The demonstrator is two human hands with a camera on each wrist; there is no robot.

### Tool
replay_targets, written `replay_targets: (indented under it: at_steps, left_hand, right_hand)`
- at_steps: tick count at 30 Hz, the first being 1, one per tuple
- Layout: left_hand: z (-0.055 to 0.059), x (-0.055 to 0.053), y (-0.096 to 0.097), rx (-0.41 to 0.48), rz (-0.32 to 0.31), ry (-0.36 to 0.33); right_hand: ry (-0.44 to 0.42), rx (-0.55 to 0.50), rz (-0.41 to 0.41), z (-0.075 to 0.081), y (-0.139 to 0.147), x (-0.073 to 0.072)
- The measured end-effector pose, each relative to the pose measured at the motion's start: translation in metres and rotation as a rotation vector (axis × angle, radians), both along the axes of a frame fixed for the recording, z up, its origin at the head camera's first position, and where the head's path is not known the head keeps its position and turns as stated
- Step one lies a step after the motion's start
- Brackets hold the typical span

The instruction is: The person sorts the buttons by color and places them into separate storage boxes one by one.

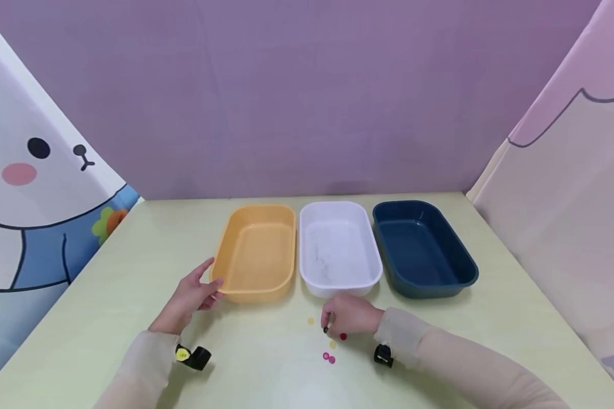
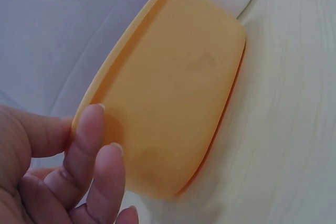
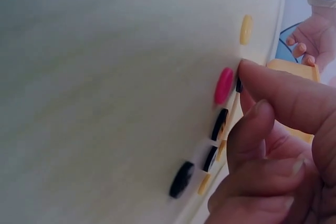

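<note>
My left hand (image 1: 191,298) grips the near left corner of the yellow-orange tray (image 1: 258,292). In the left wrist view its thumb and fingers meet the rim and outer wall of that tray (image 2: 168,93). In front of the white tray (image 1: 337,210), my right hand (image 1: 352,314) pinches a small black button (image 1: 326,329) low over the table. Pink buttons (image 1: 331,359), a red button (image 1: 343,336) and yellow buttons (image 1: 310,321) lie near it. The right wrist view also shows black buttons (image 3: 182,180), which the hand hides in the head view.
At the right of the row stands a dark blue tray (image 1: 424,289). All three trays sit side by side on the pale table (image 1: 256,369). Behind rises a purple cloth wall (image 1: 307,102), with printed cloth (image 1: 25,255) on the left.
</note>
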State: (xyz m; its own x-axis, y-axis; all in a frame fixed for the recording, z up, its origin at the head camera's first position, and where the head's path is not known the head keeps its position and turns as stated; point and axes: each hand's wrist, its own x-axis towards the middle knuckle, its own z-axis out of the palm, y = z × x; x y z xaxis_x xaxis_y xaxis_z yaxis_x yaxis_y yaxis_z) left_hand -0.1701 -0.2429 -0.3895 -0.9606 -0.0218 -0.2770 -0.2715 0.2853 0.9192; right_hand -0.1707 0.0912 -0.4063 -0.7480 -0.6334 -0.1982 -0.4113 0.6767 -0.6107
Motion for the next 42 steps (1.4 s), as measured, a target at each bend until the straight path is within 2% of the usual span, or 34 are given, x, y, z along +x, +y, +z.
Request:
replay_targets:
  at_steps: [11, 24, 29, 33, 38, 42]
  left_hand:
    - [-0.004, -0.001, 0.0, 0.006, 0.001, 0.004]
    - [-0.002, 0.003, -0.003, 0.009, 0.025, 0.017]
    - [-0.001, -0.001, 0.002, 0.035, -0.004, 0.03]
    - [-0.001, -0.001, 0.003, 0.048, -0.015, 0.015]
    - [-0.002, 0.002, 0.002, 0.083, -0.006, 0.002]
    - [-0.002, 0.004, 0.001, 0.104, -0.002, 0.0]
  right_hand:
    - [0.033, 0.07, 0.031, 0.004, -0.002, -0.001]
    - [0.011, 0.06, 0.067, 0.005, -0.002, -0.004]
    - [-0.006, 0.029, 0.053, 0.007, 0.004, -0.003]
    - [-0.009, 0.006, 0.045, 0.008, 0.004, -0.002]
    - [-0.027, 0.022, 0.043, 0.018, 0.0, 0.0]
    - [-0.031, 0.051, 0.064, 0.035, -0.005, 0.001]
